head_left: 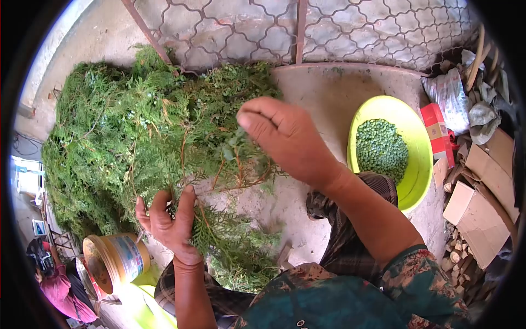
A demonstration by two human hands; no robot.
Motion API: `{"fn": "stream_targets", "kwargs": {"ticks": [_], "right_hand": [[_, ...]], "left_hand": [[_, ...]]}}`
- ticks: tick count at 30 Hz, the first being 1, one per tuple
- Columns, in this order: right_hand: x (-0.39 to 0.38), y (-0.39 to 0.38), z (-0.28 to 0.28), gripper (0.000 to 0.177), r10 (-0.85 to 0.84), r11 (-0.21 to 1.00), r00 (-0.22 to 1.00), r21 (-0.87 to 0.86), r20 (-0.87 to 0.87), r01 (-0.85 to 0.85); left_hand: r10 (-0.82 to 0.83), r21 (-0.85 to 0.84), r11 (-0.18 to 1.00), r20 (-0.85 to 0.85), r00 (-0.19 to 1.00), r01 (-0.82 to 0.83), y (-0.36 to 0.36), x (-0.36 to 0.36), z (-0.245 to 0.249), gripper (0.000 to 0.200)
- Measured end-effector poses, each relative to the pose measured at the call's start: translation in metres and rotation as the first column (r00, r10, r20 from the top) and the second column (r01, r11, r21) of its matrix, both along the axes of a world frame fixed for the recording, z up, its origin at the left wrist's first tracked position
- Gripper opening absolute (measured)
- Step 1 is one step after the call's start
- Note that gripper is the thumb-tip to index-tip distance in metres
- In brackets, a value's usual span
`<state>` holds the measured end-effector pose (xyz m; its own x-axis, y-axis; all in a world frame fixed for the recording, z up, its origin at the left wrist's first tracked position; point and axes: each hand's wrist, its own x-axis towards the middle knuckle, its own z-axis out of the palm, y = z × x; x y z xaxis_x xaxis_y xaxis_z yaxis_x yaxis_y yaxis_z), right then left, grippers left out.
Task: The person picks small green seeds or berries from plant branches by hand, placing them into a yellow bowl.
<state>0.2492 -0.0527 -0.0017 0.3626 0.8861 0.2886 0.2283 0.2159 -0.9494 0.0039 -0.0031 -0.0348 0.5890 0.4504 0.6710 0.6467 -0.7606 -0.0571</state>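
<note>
My left hand (169,223) is at the lower edge of a big heap of green conifer branches (109,126), its fingers bent around a leafy sprig (211,222). Right of it, my right hand (287,140) is raised over the branches, thumb and fingers pinched together; what they hold, if anything, is hidden. Just below its fingers are pale green berries on a brown-stemmed twig (238,159). On my right stands a yellow-green basin (419,189), with many small round green berries (382,149) inside.
A metal lattice (300,33) runs along the far wall. Red box (437,131), cardboard (485,219) and cut wood (455,252) lie at the right. A bucket (129,257) stands at lower left, near another person in pink (66,293).
</note>
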Motion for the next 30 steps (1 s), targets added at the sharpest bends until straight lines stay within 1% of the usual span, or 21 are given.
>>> {"fn": "stream_targets", "kwargs": {"ticks": [2, 5, 6, 7, 8, 9, 10, 12, 13, 14, 16, 17, 18, 20, 21, 22, 24, 25, 28, 29, 30], "right_hand": [[-0.003, 0.0, -0.003, 0.03, -0.056, 0.989, 0.976, 0.147, 0.21, 0.025], [0.004, -0.001, -0.003, 0.031, 0.031, 0.998, 0.973, 0.04, 0.229, -0.041], [0.004, -0.003, -0.001, 0.031, 0.03, 0.998, 0.973, 0.039, 0.23, -0.04], [0.004, -0.005, 0.003, 0.03, 0.117, 0.987, 0.993, -0.111, 0.004, -0.116], [0.003, -0.005, 0.005, 0.03, 0.168, 0.946, 0.959, -0.235, -0.228, -0.222], [0.001, -0.004, 0.004, 0.03, 0.171, 0.947, 0.959, -0.232, -0.225, -0.223], [-0.004, -0.002, -0.001, 0.031, 0.16, 0.936, 0.947, -0.263, -0.278, -0.235], [-0.015, 0.002, -0.01, 0.033, 0.147, 0.924, 0.933, -0.29, -0.329, -0.248], [-0.02, 0.004, -0.016, 0.032, 0.144, 0.934, 0.965, -0.292, -0.221, -0.206], [-0.024, 0.003, -0.019, 0.031, 0.138, 0.941, 0.984, -0.295, -0.113, -0.166], [-0.026, 0.004, -0.022, 0.03, 0.169, 0.942, 0.98, -0.275, -0.105, -0.192], [-0.028, 0.005, -0.027, 0.03, 0.16, 0.949, 0.972, -0.245, -0.174, -0.2], [-0.029, 0.006, -0.029, 0.03, 0.152, 0.955, 0.959, -0.215, -0.241, -0.205], [-0.03, 0.004, -0.027, 0.03, 0.158, 0.95, 0.956, -0.226, -0.247, -0.215], [-0.03, 0.003, -0.025, 0.03, 0.162, 0.946, 0.954, -0.235, -0.252, -0.222], [-0.03, 0.003, -0.023, 0.03, 0.164, 0.946, 0.954, -0.234, -0.252, -0.225], [-0.032, 0.002, -0.021, 0.031, 0.198, 0.938, 0.965, -0.253, -0.171, -0.237], [-0.034, 0.001, -0.021, 0.031, 0.2, 0.936, 0.964, -0.256, -0.173, -0.24], [-0.035, 0.002, -0.018, 0.033, 0.257, 0.923, 0.952, -0.249, -0.168, -0.294], [-0.029, 0.003, -0.012, 0.034, 0.184, 0.942, 0.972, -0.255, -0.147, -0.217], [-0.024, 0.003, -0.007, 0.035, 0.11, 0.956, 0.986, -0.258, -0.125, -0.139]], "left_hand": [[0.011, -0.006, 1.0, 0.003, 1.0, -0.011, 0.0, -0.001, -0.002, 0.038], [-0.085, -0.189, 0.976, 0.128, 0.988, 0.109, -0.005, 0.015, 0.018, 0.026], [-0.087, -0.19, 0.976, 0.129, 0.988, 0.11, -0.005, 0.015, 0.016, 0.026], [-0.107, -0.349, 0.92, 0.206, 0.973, 0.176, -0.003, 0.014, 0.011, 0.026], [-0.112, -0.489, 0.837, 0.287, 0.951, 0.246, -0.002, 0.014, 0.006, 0.027], [-0.01, -0.656, 0.678, 0.443, 0.897, 0.332, -0.005, 0.017, 0.002, 0.031], [-0.01, -0.653, 0.681, 0.445, 0.896, 0.332, -0.007, 0.017, 0.0, 0.031], [0.161, -0.883, 0.344, 0.391, 0.906, 0.32, -0.01, 0.017, 0.0, 0.035], [0.265, -0.92, 0.184, 0.386, 0.883, 0.347, -0.015, 0.021, 0.008, 0.037], [0.267, -0.921, 0.179, 0.383, 0.884, 0.345, -0.02, 0.026, 0.01, 0.037], [0.44, -0.805, -0.052, 0.513, 0.737, 0.591, -0.022, 0.035, 0.012, 0.045], [0.443, -0.745, -0.127, 0.547, 0.71, 0.654, -0.02, 0.033, 0.01, 0.054], [0.446, -0.747, -0.125, 0.546, 0.709, 0.653, -0.019, 0.034, 0.011, 0.054], [0.52, -0.61, -0.156, 0.618, 0.589, 0.777, -0.018, 0.037, 0.014, 0.056], [0.586, -0.59, -0.155, 0.59, 0.555, 0.792, -0.019, 0.04, 0.019, 0.048], [0.588, -0.59, -0.152, 0.591, 0.553, 0.793, -0.017, 0.04, 0.018, 0.048], [0.583, -0.736, -0.083, 0.511, 0.632, 0.672, -0.013, 0.038, 0.011, 0.035], [0.557, -0.778, 0.01, 0.526, 0.643, 0.628, -0.015, 0.04, 0.007, 0.026], [0.479, -0.801, 0.043, 0.541, 0.691, 0.597, -0.013, 0.036, 0.006, 0.025], [0.475, -0.807, 0.14, 0.564, 0.676, 0.574, -0.014, 0.039, 0.009, 0.021], [0.476, -0.808, 0.14, 0.561, 0.677, 0.572, -0.013, 0.038, 0.016, 0.021]]}}
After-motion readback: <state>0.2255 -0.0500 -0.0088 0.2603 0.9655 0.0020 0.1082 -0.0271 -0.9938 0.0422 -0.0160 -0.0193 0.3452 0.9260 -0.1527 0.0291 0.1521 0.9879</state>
